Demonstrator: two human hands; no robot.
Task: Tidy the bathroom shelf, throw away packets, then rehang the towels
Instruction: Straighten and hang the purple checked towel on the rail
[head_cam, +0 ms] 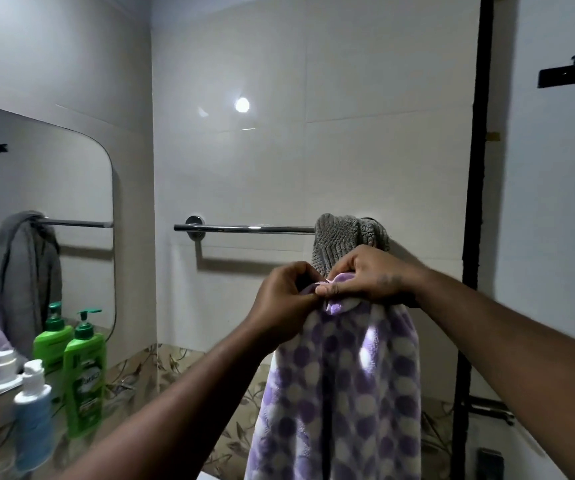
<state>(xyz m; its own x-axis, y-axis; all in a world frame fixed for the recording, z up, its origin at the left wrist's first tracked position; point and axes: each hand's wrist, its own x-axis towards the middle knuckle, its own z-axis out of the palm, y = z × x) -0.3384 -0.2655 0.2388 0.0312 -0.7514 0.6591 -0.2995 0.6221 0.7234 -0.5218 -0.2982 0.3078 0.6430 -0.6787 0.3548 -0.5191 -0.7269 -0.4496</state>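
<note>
A purple and white dotted towel (pixel 341 386) hangs from both my hands in front of the wall. My left hand (pixel 284 299) and my right hand (pixel 369 275) pinch its gathered top edge, close together, just below and in front of the chrome towel rail (pixel 244 229). A grey knitted towel (pixel 339 240) is draped over the rail's right end, directly behind my right hand. The left part of the rail is bare.
A green pump bottle (pixel 83 379) and a blue bottle with a white pump (pixel 33 420) stand on the shelf at lower left under the mirror (pixel 54 188). A black pipe (pixel 476 202) runs down the wall on the right. A black hook bar (pixel 571 75) is mounted upper right.
</note>
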